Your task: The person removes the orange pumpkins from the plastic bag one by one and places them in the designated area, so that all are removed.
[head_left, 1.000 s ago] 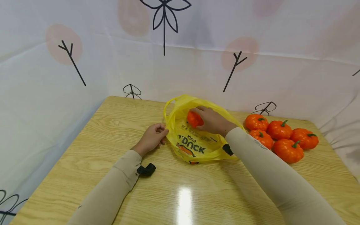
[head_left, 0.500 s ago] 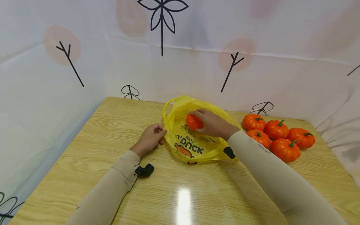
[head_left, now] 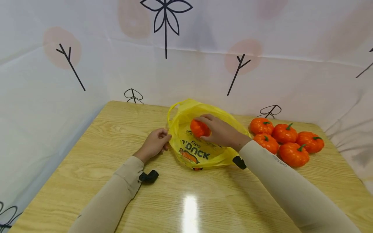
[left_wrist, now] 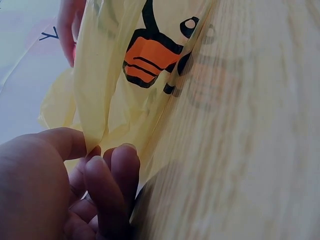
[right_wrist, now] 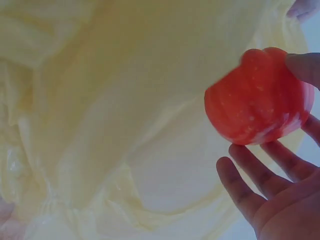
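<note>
A yellow plastic bag [head_left: 186, 107] with "DUCK" lettering lies with its mouth spread wide at the table's far middle. At its left edge, my left hand [head_left: 153, 144] pinches the rim between thumb and forefinger; the left wrist view shows the thin plastic [left_wrist: 95, 75] between the fingertips. My right hand [head_left: 222, 131] reaches into the bag's mouth and holds a small orange toy pumpkin [head_left: 199, 128]. In the right wrist view, thumb and fingers support this pumpkin [right_wrist: 257, 102] from one side, with yellow plastic around it. Whether it touches the bag's inside, I cannot tell.
Several more orange toy pumpkins with green stems [head_left: 294, 154] sit grouped right of the bag, beyond my right forearm. The wooden table [head_left: 116, 136] ends at a patterned cloth backdrop [head_left: 198, 77]. A black wrist mount [head_left: 149, 177] sticks out from my left sleeve.
The right hand has moved the pumpkin slightly lower within the bag's mouth, and more of the pumpkin shows. The left hand keeps its hold on the rim. The head view has shifted a little.
</note>
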The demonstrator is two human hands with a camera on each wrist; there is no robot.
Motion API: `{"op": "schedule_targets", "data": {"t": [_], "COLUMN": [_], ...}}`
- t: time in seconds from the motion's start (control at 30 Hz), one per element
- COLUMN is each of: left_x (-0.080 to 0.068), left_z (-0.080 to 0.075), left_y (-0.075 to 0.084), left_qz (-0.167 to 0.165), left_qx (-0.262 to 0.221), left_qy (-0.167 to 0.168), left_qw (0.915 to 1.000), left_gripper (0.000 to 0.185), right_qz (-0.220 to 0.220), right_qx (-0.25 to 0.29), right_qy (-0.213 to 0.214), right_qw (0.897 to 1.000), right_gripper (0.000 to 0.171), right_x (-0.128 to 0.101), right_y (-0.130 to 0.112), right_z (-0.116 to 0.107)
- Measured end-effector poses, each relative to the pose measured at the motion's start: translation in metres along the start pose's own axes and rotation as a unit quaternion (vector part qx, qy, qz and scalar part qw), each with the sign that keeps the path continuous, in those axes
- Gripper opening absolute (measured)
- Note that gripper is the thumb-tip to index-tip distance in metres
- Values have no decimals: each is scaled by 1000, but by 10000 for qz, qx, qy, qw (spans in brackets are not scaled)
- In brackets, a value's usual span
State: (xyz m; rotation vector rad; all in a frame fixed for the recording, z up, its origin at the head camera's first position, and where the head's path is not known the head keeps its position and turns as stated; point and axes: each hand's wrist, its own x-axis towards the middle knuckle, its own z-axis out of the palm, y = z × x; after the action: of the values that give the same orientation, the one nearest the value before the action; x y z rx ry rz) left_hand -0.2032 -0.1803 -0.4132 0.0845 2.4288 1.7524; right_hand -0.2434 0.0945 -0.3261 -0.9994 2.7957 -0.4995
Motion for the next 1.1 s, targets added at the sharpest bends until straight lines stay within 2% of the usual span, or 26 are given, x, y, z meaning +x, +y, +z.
{"op": "schedule_targets", "data": {"t": [0.27, 0.57, 0.93, 1.1], "left_x": [-1, 0, 2, -6], "left_z": [-2, -1, 0, 0], "left_y": [1, 2, 2, 14], "left_qz": [13, 52, -136, -212], "left_qx": [36, -134, -174, -132], "left_qy": [71, 89, 37, 4], "left_qw": [10000, 9999, 9997, 9997], "left_gripper": [21, 22, 26, 22], "right_qz": [-283, -437, -477, -473], "right_qx": [-95, -150, 280, 402], "right_qy": [255, 713, 1172, 1282], "right_qw": [9992, 9964, 9916, 9898], "right_gripper": [70, 71, 75, 74], "right_x": [-14, -34, -58, -69], "right_y": [-8, -9, -9, -8], "right_z": [-2, -4, -8, -6]}}
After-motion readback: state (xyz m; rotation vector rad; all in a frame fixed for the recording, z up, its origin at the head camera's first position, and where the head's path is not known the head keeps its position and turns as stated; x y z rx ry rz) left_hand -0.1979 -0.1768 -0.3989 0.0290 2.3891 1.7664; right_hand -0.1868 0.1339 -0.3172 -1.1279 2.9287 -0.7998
